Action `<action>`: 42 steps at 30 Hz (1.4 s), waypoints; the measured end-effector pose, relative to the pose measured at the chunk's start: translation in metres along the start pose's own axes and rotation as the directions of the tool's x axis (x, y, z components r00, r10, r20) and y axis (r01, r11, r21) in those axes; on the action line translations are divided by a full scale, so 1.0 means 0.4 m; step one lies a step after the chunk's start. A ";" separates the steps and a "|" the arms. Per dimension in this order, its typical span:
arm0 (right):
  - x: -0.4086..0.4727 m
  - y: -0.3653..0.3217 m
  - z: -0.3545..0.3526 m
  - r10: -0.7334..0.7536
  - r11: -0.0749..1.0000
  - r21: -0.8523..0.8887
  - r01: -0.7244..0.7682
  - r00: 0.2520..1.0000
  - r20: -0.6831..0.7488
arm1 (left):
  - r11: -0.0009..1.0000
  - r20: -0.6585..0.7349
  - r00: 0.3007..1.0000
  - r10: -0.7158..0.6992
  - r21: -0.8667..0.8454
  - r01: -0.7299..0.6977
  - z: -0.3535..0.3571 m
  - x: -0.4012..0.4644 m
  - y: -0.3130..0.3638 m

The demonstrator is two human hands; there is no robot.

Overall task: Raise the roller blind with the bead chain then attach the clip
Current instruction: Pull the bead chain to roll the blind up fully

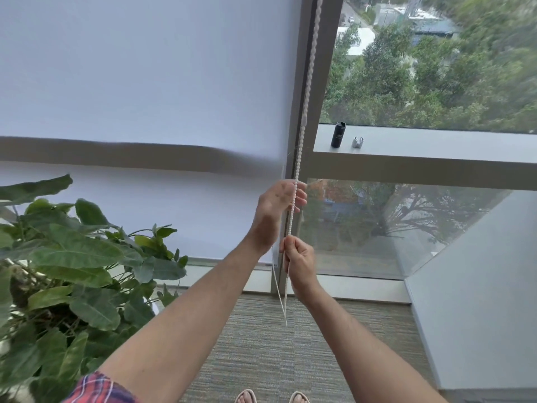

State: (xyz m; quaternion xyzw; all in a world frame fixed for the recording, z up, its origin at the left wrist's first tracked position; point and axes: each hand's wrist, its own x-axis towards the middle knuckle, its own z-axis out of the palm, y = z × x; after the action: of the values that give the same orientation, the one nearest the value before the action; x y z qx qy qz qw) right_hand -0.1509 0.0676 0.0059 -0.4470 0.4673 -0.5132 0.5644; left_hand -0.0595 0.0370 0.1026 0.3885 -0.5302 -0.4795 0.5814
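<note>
Chain (303, 123) hangs beside the lowered blind (145, 82); left hand (280, 200) curls round it above, right hand (299, 258) pinches it below. Clip (358, 141) stands at the sill's (436, 146) left end, near a black cylinder (338, 134).

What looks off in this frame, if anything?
The bead chain: above the left hand its two strands are wound round each other up to the top of the view, rather than hanging as separate runs. Below the right hand they hang apart. Nothing else stands out.
</note>
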 end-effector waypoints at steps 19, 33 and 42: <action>0.060 -0.121 -0.062 -0.005 1.000 0.021 0.001 0.982 0.191 | 0.978 -0.201 0.966 -0.161 0.100 0.184 0.021 -0.069 -0.112; 0.050 -0.200 0.034 -0.315 0.942 -0.105 0.320 0.947 0.058 | 0.901 -0.156 0.916 -0.370 0.179 0.395 0.006 -0.186 -0.259; 0.041 -0.109 0.024 -0.234 0.954 -0.195 0.225 0.972 -0.021 | 0.824 -0.071 0.877 -0.474 0.316 0.471 -0.033 -0.149 -0.236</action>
State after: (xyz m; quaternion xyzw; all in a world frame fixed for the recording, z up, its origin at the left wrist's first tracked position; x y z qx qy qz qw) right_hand -0.1480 0.0483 0.0493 -0.5392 0.4716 -0.5375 0.4450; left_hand -0.0590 0.0717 -0.0044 0.5951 -0.4918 -0.5168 0.3701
